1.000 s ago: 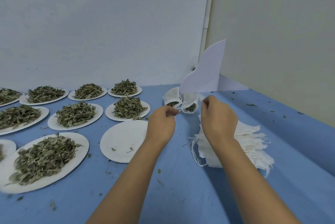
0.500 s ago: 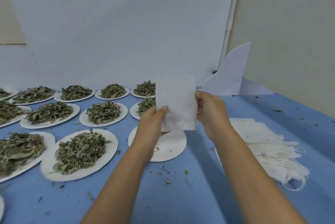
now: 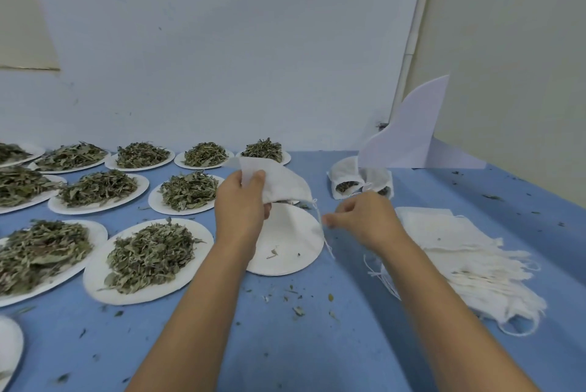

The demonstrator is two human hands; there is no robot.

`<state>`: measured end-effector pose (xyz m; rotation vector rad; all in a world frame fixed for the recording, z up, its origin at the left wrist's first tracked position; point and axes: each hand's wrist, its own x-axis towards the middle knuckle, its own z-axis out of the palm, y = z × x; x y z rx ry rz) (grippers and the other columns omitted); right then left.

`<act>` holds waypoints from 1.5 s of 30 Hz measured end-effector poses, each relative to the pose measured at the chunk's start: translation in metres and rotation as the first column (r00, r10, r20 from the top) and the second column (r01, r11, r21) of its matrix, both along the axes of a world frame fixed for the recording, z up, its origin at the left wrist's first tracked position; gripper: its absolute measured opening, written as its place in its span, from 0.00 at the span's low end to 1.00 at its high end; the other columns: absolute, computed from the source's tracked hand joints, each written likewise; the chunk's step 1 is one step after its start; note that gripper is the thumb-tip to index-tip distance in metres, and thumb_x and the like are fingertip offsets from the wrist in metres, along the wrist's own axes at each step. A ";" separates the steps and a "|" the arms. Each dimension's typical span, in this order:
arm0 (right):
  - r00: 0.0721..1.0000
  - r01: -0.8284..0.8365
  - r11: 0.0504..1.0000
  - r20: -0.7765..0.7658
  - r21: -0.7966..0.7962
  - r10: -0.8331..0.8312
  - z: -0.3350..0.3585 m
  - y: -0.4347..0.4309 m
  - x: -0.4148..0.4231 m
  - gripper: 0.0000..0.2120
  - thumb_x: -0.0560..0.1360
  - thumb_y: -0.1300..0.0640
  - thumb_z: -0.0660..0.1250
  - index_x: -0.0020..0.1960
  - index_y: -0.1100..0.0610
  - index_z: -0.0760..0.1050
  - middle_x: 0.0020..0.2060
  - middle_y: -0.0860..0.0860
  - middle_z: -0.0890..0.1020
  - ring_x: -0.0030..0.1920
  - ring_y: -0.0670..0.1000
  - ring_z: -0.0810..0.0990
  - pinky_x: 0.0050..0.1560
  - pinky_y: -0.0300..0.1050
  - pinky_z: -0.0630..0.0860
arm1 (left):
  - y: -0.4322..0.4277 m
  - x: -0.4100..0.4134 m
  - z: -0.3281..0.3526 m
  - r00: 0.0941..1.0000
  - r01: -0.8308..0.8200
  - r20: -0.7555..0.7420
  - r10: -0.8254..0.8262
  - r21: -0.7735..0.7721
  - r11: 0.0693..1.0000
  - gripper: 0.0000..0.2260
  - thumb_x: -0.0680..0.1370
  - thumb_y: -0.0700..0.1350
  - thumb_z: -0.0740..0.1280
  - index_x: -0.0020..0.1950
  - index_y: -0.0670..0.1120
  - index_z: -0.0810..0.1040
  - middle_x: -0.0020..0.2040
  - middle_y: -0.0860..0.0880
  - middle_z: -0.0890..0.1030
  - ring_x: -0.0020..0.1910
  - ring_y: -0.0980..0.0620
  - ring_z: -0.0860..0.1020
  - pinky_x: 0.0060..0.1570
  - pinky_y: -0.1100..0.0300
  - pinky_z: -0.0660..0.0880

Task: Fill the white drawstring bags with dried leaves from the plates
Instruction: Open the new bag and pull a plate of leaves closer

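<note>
The blue tabletop (image 3: 285,347) ends at the wall. Heaped plates (image 3: 149,260) crowd our left and the bag pile (image 3: 459,252) lies at our right. The near stretch between our arms is open room, with only leaf crumbs on it. Above the nearly bare plate (image 3: 285,249), our left grip (image 3: 242,204) clenches one bag (image 3: 280,182), lifted off the tabletop. Our right grip (image 3: 364,219) has its fingers curled and pinches the drawstring (image 3: 319,212) beside the plate's right rim.

Leaf-heaped plates (image 3: 152,257) at left, stacked bags (image 3: 469,261) at right, nearly bare plate (image 3: 285,242) between.
</note>
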<state>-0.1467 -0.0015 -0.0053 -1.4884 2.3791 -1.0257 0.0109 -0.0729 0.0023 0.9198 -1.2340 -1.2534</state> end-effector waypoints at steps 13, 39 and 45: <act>0.789 -0.400 0.892 0.417 -0.211 0.452 0.019 0.009 0.022 0.15 0.73 0.54 0.71 0.59 0.45 0.79 0.44 0.50 0.86 0.42 0.49 0.85 0.51 0.43 0.81 | 0.007 -0.005 -0.004 0.995 0.005 -0.095 0.003 0.080 0.997 0.15 0.79 0.37 0.63 0.61 0.54 0.71 0.54 0.43 0.75 0.23 0.55 0.70 0.23 0.65 0.69; 0.965 -0.104 0.915 0.183 -0.390 0.188 0.017 0.005 0.035 0.06 0.72 0.58 0.67 0.42 0.49 0.81 0.33 0.42 0.81 0.33 0.46 0.79 0.41 0.45 0.76 | 0.019 -0.005 -0.004 0.787 -0.045 0.481 0.386 -0.580 0.813 0.09 0.78 0.52 0.66 0.52 0.52 0.82 0.34 0.57 0.72 0.37 0.55 0.72 0.36 0.60 0.66; 0.956 -0.089 0.904 0.218 -0.419 0.196 0.014 0.001 0.037 0.06 0.71 0.58 0.68 0.37 0.48 0.77 0.34 0.44 0.81 0.37 0.47 0.81 0.37 0.39 0.75 | 0.025 -0.006 -0.004 0.656 0.035 0.519 0.548 -0.746 0.666 0.06 0.76 0.49 0.69 0.48 0.48 0.82 0.38 0.56 0.65 0.38 0.55 0.67 0.31 0.61 0.58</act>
